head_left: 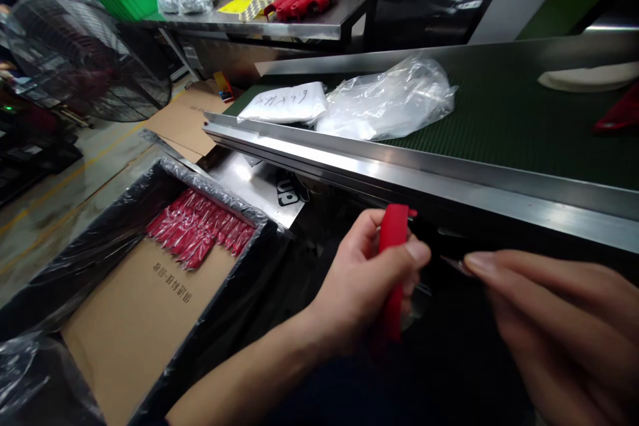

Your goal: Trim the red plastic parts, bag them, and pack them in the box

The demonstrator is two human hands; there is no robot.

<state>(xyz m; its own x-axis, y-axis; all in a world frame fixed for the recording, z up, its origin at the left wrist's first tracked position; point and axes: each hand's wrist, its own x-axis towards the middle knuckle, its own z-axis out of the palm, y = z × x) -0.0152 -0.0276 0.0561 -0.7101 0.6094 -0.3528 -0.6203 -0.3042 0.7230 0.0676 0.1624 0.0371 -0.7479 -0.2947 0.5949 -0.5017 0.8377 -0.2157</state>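
Clamped between thumb and curled fingers, the left hand (pixel 367 279) holds a red plastic handle (pixel 392 259) upright, just below the steel edge rail (pixel 399 170) of a green conveyor belt (pixel 509 113). Close to its right, the right hand (pixel 554 319) pinches its fingertips together on a thin film (pixel 452 265) that is hard to make out against the dark background; whether this film touches the red piece cannot be told. To the left stands a cardboard box (pixel 144 319) lined with black plastic, with a row of bagged red pieces (pixel 200 226) packed along its far side. On the belt lie a crumpled clear plastic bag (pixel 394 100) and a white packet (pixel 284 105) with handwriting. Farther back, a steel table (pixel 279 25) carries more red handles (pixel 302 1), and a floor fan (pixel 84 56) stands at the left.
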